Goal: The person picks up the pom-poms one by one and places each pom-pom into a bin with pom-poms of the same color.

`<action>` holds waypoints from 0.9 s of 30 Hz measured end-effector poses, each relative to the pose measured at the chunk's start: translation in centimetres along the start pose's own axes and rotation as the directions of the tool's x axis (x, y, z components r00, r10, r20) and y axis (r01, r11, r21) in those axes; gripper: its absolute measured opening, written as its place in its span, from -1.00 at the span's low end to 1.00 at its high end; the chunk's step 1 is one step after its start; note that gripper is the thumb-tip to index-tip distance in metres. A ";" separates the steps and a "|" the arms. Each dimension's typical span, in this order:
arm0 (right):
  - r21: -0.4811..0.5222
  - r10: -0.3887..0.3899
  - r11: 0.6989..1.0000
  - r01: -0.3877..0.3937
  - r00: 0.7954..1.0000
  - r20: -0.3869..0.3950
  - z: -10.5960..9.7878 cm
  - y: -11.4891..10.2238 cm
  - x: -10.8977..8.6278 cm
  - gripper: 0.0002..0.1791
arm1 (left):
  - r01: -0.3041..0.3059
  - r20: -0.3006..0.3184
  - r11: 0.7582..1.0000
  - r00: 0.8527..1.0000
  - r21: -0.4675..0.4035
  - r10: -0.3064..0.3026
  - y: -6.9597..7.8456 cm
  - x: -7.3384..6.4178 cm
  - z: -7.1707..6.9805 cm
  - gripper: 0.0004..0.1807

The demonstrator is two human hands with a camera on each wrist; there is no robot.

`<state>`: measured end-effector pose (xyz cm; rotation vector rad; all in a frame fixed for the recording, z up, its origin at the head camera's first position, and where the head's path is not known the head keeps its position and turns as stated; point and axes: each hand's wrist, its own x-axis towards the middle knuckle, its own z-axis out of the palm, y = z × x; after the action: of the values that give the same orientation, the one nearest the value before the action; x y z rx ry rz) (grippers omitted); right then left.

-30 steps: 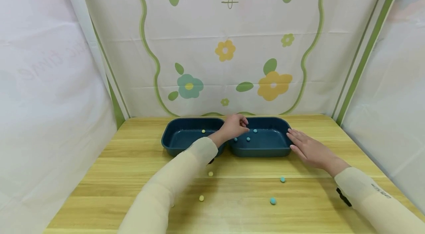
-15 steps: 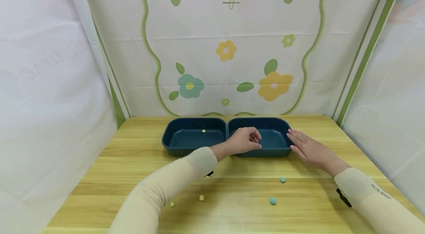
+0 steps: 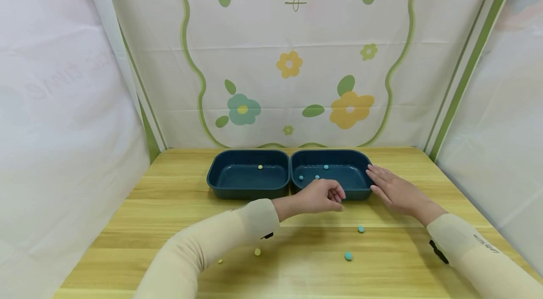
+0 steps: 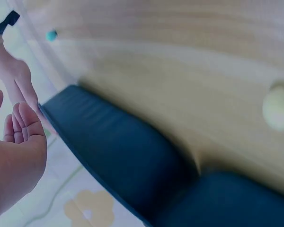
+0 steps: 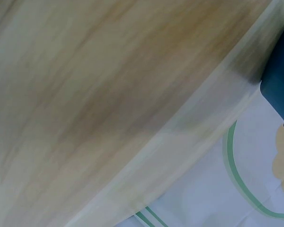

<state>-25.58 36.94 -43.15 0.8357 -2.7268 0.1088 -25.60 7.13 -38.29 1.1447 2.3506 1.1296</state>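
Partly hidden: blue bead (image 3: 317, 177) behind left hand (image 3: 319, 196)
Left hand: loosely curled, seemingly empty
Right hand (image 3: 396, 193): straight-fingered, against tray (image 3: 345, 178)
Trays (image 3: 237, 181): two
Blue beads (image 3: 348, 256): five
Yellow beads (image 3: 257, 252): at least three

The head view looks forward and down over the table (image 3: 123, 237). Both wrist views look from closer, tipped sideways, and all three see the right blue tray (image 3: 352, 177).
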 end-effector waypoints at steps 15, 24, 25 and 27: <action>0.003 0.006 1.000 -0.006 1.000 -0.016 0.1 0.0 -0.2 -0.45 | -0.046 0.189 0.993 0.982 0.105 0.025 0.4 -1.6 3.5 -0.80; 0.010 0.019 1.000 -0.019 1.000 0.013 -0.1 -0.2 -0.2 -0.44 | -0.087 0.300 0.982 0.953 0.165 0.034 0.6 -1.8 4.7 -0.75; 0.011 0.020 1.000 -0.020 1.000 0.017 -0.1 -0.2 -0.2 -0.44 | -0.092 0.309 0.980 0.951 0.176 0.034 0.6 -1.8 4.8 -0.75; 0.010 0.023 1.000 -0.024 0.999 0.024 -0.2 -0.2 -0.2 -0.43 | -0.105 0.326 0.975 0.945 0.198 0.035 0.6 -1.9 5.0 -0.76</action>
<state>-25.28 36.89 -43.06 0.8130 -2.7616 0.1191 -21.29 8.56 -41.24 1.3784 2.2250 0.6588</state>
